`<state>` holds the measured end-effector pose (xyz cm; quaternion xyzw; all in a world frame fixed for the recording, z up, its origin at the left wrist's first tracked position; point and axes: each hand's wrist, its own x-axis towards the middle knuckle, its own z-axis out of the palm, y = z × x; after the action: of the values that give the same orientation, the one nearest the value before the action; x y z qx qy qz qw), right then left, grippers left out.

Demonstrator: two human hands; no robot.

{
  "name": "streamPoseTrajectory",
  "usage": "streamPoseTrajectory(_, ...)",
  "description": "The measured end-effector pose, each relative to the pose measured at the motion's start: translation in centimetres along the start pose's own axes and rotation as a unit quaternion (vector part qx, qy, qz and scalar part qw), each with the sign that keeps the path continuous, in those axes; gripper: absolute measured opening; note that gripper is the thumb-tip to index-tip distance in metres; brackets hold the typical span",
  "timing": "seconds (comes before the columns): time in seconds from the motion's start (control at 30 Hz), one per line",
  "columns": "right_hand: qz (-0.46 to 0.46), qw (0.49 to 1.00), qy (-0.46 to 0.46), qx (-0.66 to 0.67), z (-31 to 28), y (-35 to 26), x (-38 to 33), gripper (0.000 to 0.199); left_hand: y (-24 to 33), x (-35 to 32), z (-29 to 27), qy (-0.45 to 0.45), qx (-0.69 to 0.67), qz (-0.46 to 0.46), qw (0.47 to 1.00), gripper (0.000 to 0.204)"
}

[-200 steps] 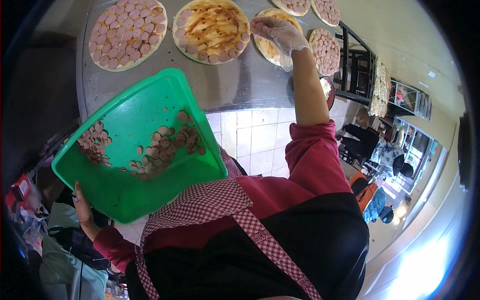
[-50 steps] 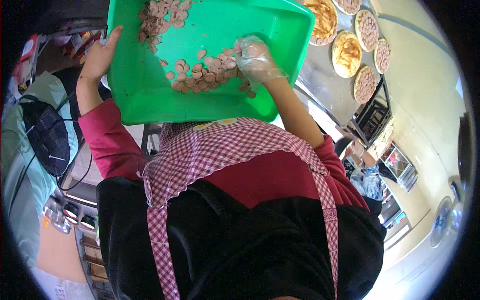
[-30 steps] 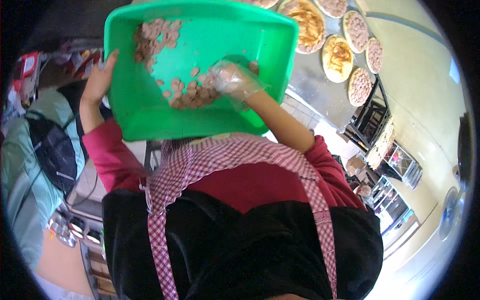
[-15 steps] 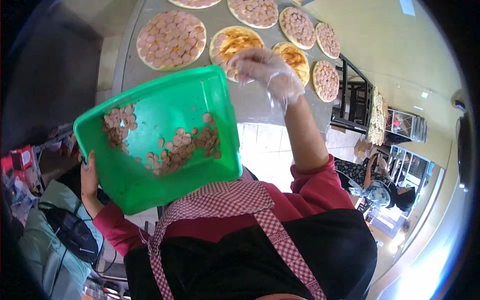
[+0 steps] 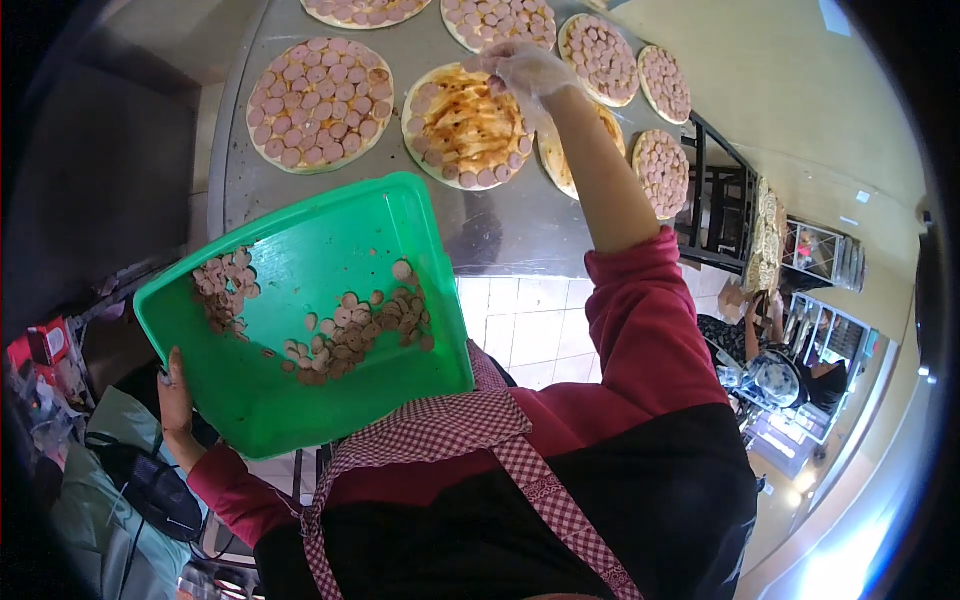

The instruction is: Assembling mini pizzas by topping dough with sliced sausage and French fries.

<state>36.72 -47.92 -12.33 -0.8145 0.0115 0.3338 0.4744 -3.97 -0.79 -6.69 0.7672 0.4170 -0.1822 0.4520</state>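
Note:
My left hand [image 5: 175, 405] grips the left side of a green plastic bin [image 5: 300, 415], which is tilted against my front. Loose sausage slices [image 5: 355, 330] lie in it, in one heap at the left and another toward the right. In a clear plastic glove, my right hand [image 5: 525, 75] is over the upper right edge of a sauced pizza base [image 5: 468, 120]. Its fingers are pinched together around pinkish sausage slices, partly hidden. On that base, slices line the left and lower rim, while the middle shows orange-brown sauce.
A metal table [image 5: 500, 225] carries several round bases; a slice-covered pizza [image 5: 320, 105] lies left and a sauced base [image 5: 560, 165] sits partly behind my right forearm. Black metal framework [image 5: 715, 190] stands at the right. Another person [image 5: 775, 370] is farther right.
My right hand has moved up and away from me, from the sauced base's lower right side to its upper right edge. The bin has shifted slightly down and left in view.

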Motion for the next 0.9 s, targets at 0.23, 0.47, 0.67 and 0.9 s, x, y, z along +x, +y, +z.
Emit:
streamPoseTrajectory(0.23,-0.206,0.909,0.039,-0.361,0.0,2.4,5.6,0.021,-0.6,-0.1,-0.3,0.031,0.030,-0.049,0.998,0.050)
streamPoseTrajectory(0.47,-0.079,0.898,-0.040,-0.431,3.0,-0.3,5.2,0.028,-1.1,-0.1,-0.2,0.039,-0.005,-0.041,0.998,0.052)
streamPoseTrajectory(0.67,-0.009,0.875,-0.038,-0.483,3.8,-1.7,3.7,0.027,-1.6,0.0,-0.2,0.035,0.006,-0.049,0.998,0.053)
streamPoseTrajectory(0.9,-0.208,0.908,-0.052,-0.360,-1.4,3.8,7.7,0.021,-1.9,0.3,-0.2,0.036,0.015,-0.016,0.999,0.054)
